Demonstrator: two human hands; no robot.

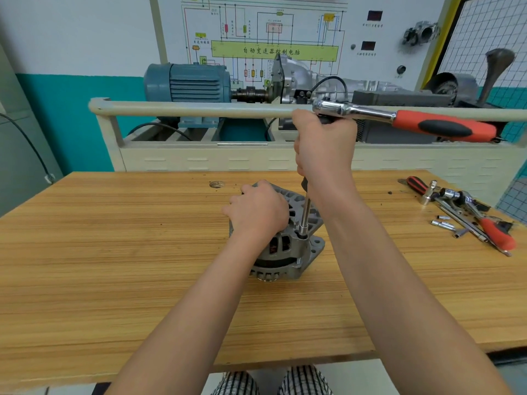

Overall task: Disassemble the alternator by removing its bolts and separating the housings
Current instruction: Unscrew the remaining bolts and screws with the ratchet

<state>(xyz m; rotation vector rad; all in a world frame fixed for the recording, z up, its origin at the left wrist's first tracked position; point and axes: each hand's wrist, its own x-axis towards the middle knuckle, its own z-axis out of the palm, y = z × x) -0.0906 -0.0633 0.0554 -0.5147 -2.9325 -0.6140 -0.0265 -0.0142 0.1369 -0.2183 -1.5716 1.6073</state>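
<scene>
The right hand (323, 146) is gripping the upright extension bar (305, 212) beneath the ratchet (399, 116), whose red handle is pointing toward 3 o'clock. The socket (302, 233) is sitting on a bolt at the alternator's (285, 240) 3 o'clock edge. The left hand (256, 209) is clasping the alternator top, fingers curled. The alternator is standing at the wooden bench's (114, 252) centre; spare tools (467, 212) are lying at 2 o'clock.

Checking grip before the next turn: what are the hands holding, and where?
The right hand grips the ratchet extension's upper shaft, below the head. The left hand grips the alternator by its top housing.
</scene>
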